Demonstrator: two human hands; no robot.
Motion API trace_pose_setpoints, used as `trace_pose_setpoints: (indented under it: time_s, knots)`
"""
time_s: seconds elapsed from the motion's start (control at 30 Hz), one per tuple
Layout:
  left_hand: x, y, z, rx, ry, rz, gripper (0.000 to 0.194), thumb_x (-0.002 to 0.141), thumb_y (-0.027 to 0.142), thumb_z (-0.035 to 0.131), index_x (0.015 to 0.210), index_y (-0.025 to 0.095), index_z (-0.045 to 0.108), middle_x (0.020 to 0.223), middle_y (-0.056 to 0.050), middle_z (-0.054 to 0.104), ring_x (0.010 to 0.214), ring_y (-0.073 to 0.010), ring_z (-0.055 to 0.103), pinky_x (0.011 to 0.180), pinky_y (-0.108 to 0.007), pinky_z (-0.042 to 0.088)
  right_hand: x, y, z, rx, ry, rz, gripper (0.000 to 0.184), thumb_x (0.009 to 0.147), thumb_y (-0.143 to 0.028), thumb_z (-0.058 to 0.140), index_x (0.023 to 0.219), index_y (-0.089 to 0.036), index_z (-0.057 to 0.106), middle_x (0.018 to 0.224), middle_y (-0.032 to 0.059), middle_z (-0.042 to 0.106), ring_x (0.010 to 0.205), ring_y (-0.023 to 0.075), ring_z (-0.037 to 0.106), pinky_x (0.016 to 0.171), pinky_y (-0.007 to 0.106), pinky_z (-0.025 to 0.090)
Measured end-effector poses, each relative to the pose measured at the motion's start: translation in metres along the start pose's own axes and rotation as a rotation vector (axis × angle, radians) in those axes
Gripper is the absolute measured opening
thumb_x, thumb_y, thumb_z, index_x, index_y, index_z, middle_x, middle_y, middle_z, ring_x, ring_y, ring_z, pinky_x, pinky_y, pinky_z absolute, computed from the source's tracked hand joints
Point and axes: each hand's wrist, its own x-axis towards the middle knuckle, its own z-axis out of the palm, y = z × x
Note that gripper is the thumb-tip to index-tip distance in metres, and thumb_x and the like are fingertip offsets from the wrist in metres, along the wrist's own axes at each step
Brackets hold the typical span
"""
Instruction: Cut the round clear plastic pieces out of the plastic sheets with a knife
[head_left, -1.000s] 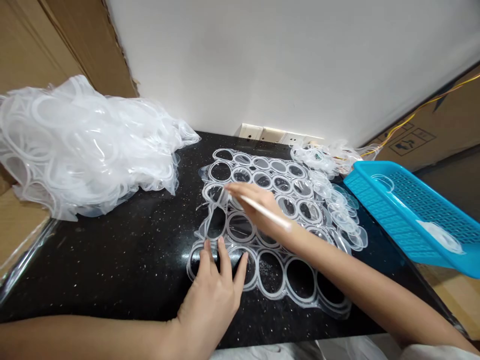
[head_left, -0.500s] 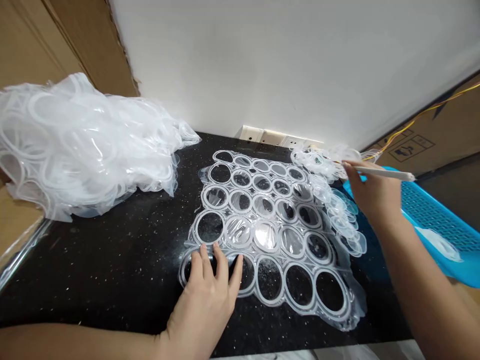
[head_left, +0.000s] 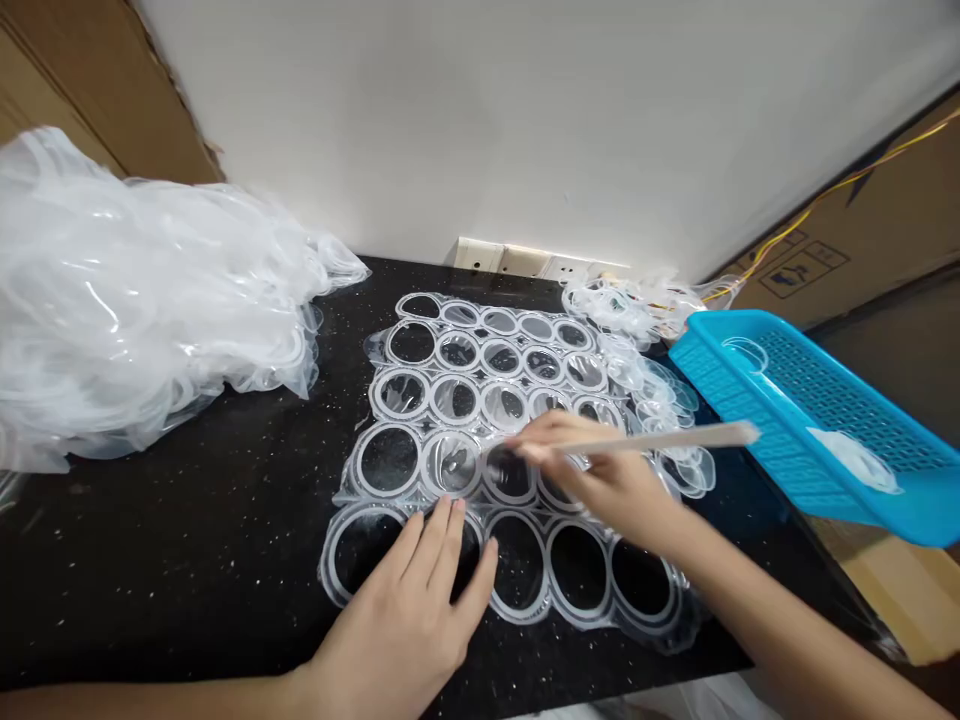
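Observation:
A clear plastic sheet (head_left: pixel 549 572) with rows of white rings lies flat on the black speckled counter (head_left: pixel 187 540). My left hand (head_left: pixel 412 600) rests on its near-left part, fingers stretched out across the rings of the front rows. My right hand (head_left: pixel 611 475), slightly blurred, is over the middle of the sheet with its fingers closed round a slim white stick-like tool (head_left: pixel 686 438). The tool's rear end points right; its working tip is hidden or too blurred to make out. Beyond the right edge of the sheet lie loose clear rings (head_left: pixel 649 385).
A large heap of ringed plastic sheets (head_left: pixel 150 310) fills the left side. At right stands a blue basket (head_left: pixel 720 390) with some white pieces inside. Thin ring scraps (head_left: pixel 619 312) lie near the wall sockets (head_left: pixel 525 262). Cardboard boxes (head_left: pixel 817 260) and yellow wire border the right.
My right hand has moved left and nearer with the stick-like tool, from the ring scraps to mid-sheet. The left hand stays on the sheet. The whole view has shifted slightly.

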Motion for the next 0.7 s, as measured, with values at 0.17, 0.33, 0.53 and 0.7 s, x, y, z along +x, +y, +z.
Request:
trace_pose_setpoints:
  time_s: [0.17, 0.33, 0.53, 0.7]
  knots:
    - [0.000, 0.000, -0.002, -0.004, -0.033, -0.035, 0.041, 0.084, 0.039, 0.049, 0.120, 0.017, 0.046, 0.116, -0.018, 0.060, 0.109, -0.0286, 0.057, 0.097, -0.038, 0.024, 0.003, -0.010, 0.042, 0.171, -0.140, -0.029, 0.018, 0.090, -0.021, 0.050, 0.093, -0.016, 0.066, 0.087, 0.0058, 0.065, 0.082, 0.0131, 0.061, 0.073, 0.027, 0.053]
    - [0.002, 0.001, -0.002, 0.007, -0.001, -0.042, 0.041, 0.083, 0.036, 0.050, 0.118, 0.014, 0.045, 0.113, -0.020, 0.061, 0.106, -0.0284, 0.058, 0.095, -0.038, 0.025, 0.001, -0.002, 0.044, 0.243, -0.146, 0.034, 0.017, 0.089, -0.020, 0.051, 0.094, -0.016, 0.066, 0.089, 0.0058, 0.065, 0.085, 0.0127, 0.062, 0.075, 0.027, 0.053]
    - [0.001, 0.001, -0.001, 0.013, 0.018, -0.030, 0.043, 0.082, 0.036, 0.051, 0.117, 0.013, 0.045, 0.110, -0.018, 0.063, 0.104, -0.0286, 0.059, 0.094, -0.040, 0.026, -0.001, -0.002, 0.047, 0.172, -0.142, -0.045, 0.018, 0.089, -0.018, 0.050, 0.096, -0.015, 0.066, 0.088, 0.0064, 0.065, 0.084, 0.0133, 0.060, 0.075, 0.027, 0.052]
    - [0.001, -0.001, 0.000, 0.009, 0.036, -0.029, 0.043, 0.081, 0.037, 0.052, 0.116, 0.014, 0.045, 0.109, -0.017, 0.064, 0.104, -0.0289, 0.059, 0.094, -0.040, 0.027, -0.004, -0.002, 0.048, 0.124, -0.142, -0.070, 0.019, 0.090, -0.019, 0.048, 0.097, -0.014, 0.065, 0.088, 0.0073, 0.064, 0.084, 0.0136, 0.059, 0.076, 0.027, 0.051]
